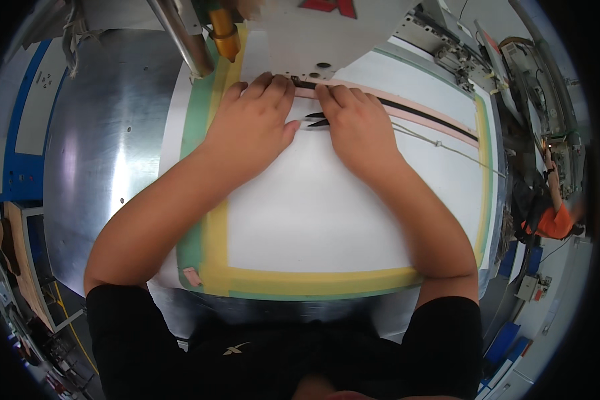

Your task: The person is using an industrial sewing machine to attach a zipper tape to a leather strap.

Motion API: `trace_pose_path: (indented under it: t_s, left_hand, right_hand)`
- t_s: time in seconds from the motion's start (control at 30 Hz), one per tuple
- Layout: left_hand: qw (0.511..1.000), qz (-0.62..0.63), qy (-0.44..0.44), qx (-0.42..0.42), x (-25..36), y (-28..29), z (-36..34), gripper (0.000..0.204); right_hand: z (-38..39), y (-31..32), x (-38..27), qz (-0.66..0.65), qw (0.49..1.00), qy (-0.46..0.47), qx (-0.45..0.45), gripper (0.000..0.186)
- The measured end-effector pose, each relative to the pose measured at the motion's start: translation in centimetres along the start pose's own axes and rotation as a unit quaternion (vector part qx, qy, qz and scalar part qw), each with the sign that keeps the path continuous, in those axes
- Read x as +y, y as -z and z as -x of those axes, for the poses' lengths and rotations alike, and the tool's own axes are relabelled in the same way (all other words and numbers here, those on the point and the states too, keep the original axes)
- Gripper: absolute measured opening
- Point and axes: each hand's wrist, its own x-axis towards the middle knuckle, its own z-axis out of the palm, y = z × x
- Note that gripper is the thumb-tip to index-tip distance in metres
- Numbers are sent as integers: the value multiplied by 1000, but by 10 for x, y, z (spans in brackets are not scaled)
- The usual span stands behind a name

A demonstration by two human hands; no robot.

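Observation:
A long black strip (420,112) lies on a wider pink strip (380,97) that slants across the white sheet. My left hand (253,117) rests at the strip's left end, fingers stretched forward and thumb apart, the fingertips beside a machine head. My right hand (360,127) presses its fingertips on the strip a little farther right. Tucked under that palm is a pair of thread snips (319,121), its dark, parted blades pointing left and its handles hidden. A thin knotted cord (439,144) runs out from under the right hand toward the right edge.
The white sheet (313,220) is bordered by yellow tape (320,279) and green tape (195,167). Over its far side stands the machine head (327,40), with a metal rod (180,37) and a brass-coloured part (225,37). A metal table (113,147) extends left; a person in orange (557,220) is far right.

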Motion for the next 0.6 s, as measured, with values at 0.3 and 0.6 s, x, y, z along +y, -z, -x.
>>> trace_pose_path:
  t_s: [0.3, 0.6]
  left_hand:
    - [999, -10, 41, -34, 2, 10, 6, 54]
    - [997, -33, 61, -30, -8, 26, 24, 59]
  right_hand:
    - [30, 19, 28, -3, 998, -57, -20, 44]
    - [60, 40, 46, -1, 988, -140, -62, 49]
